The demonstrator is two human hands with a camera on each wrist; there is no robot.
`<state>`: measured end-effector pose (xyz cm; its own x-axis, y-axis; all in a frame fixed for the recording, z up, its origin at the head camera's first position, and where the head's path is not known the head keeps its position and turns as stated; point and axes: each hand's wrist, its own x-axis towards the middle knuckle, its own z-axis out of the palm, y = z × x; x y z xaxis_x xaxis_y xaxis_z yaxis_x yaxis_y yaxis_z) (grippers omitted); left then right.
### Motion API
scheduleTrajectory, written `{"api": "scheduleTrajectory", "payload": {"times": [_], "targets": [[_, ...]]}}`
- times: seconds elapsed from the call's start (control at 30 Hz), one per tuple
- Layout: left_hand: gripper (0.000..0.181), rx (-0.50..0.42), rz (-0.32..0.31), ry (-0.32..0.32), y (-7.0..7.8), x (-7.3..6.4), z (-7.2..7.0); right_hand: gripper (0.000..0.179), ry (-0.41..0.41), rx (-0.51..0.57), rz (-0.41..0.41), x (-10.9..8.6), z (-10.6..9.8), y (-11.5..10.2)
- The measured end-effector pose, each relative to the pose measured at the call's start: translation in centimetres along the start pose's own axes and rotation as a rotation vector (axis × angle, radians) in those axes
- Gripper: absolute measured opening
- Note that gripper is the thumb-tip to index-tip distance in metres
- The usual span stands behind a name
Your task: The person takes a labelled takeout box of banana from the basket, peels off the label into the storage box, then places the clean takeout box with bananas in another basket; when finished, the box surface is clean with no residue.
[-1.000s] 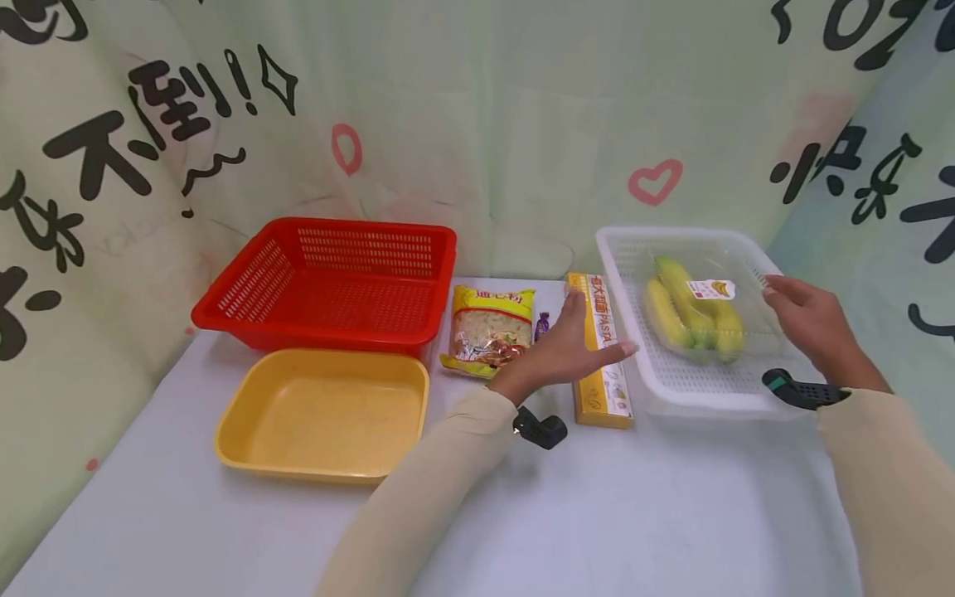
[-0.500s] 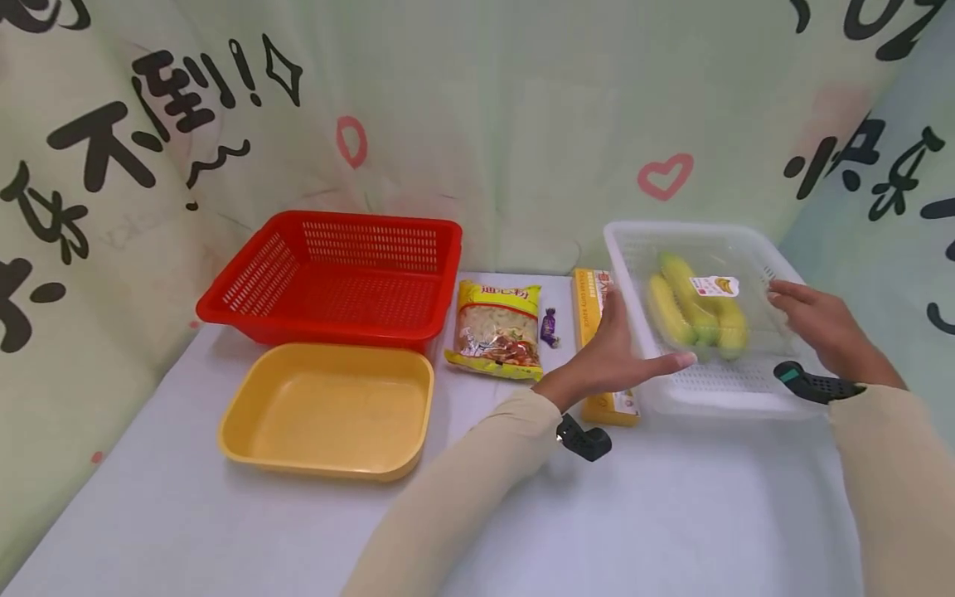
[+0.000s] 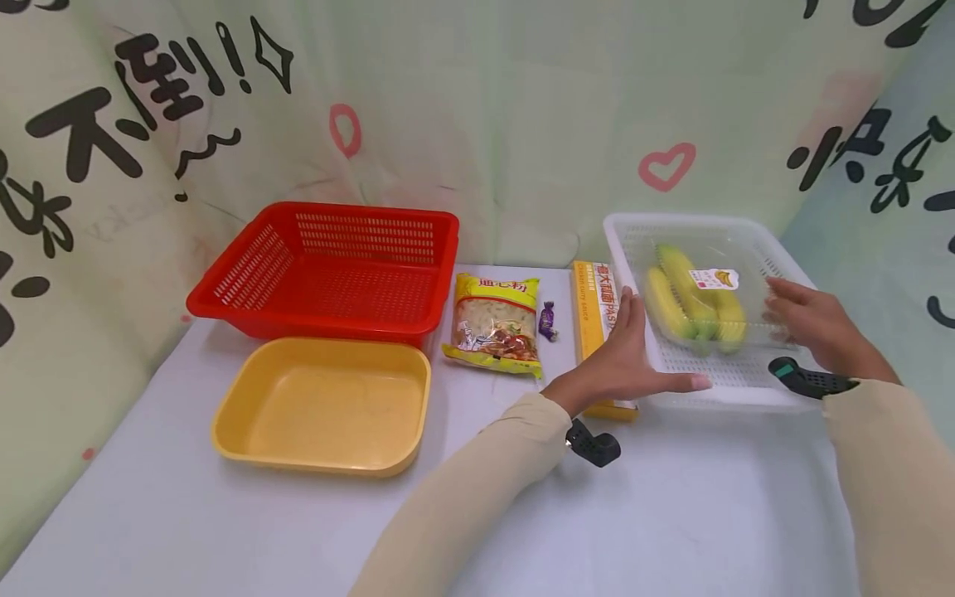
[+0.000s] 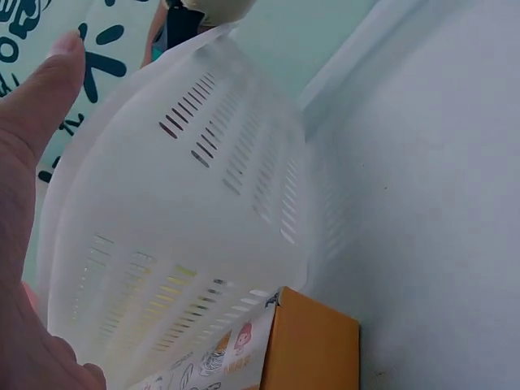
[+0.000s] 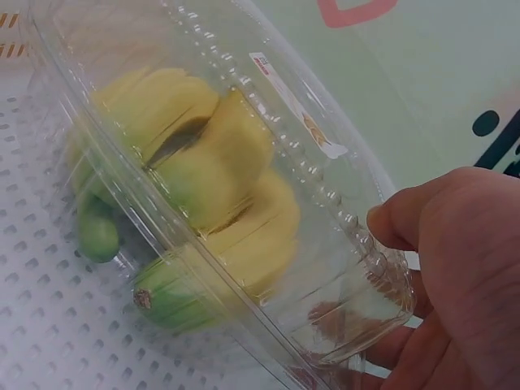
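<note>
A clear plastic clamshell (image 3: 757,319) of bananas (image 3: 695,303) sits tilted inside the white basket (image 3: 734,400) on the right. My right hand (image 3: 824,325) holds the clamshell by its right end; in the right wrist view the thumb (image 5: 398,221) lies on its edge and the fingers are behind and below. My left hand (image 3: 625,358) is at the basket's near left corner, thumb spread across the front and fingers extended along the left rim. A yellow pasta box (image 3: 594,305) lies under that hand, partly covered by it.
A red basket (image 3: 429,319) stands at the back left, with a shallow yellow tray (image 3: 321,460) in front of it. Between them and the pasta box lie a bag of pasta (image 3: 494,323) and a small purple-wrapped candy (image 3: 548,321). A printed curtain (image 3: 522,124) hangs behind.
My left hand has moved right, from over the pasta box to the white basket's left rim. My right hand keeps its hold on the clamshell, with its fingers slightly shifted.
</note>
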<state>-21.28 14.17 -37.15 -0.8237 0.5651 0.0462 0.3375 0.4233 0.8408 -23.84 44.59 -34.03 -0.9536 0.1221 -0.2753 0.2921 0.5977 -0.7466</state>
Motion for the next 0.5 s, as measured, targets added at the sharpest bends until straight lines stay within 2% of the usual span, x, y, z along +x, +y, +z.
{"api": "scheduleTrajectory", "payload": {"times": [0.13,0.27,0.37,0.5], "targets": [[0.128,0.053,0.015,-0.006,0.0,-0.1,-0.2,0.074,-0.037,-0.002,-0.003,-0.1,0.0,-0.5],[0.128,0.068,0.007,0.014,0.1,-0.1,-0.4,0.075,-0.068,-0.026,-0.023,0.1,-0.1,-0.9],[0.128,0.048,0.005,0.029,0.1,-0.1,-0.5,0.075,-0.024,-0.043,-0.031,0.2,0.1,-1.0],[0.127,0.032,0.012,0.032,0.0,0.0,-0.4,0.074,0.074,-0.061,-0.028,0.2,0.3,-1.2]]}}
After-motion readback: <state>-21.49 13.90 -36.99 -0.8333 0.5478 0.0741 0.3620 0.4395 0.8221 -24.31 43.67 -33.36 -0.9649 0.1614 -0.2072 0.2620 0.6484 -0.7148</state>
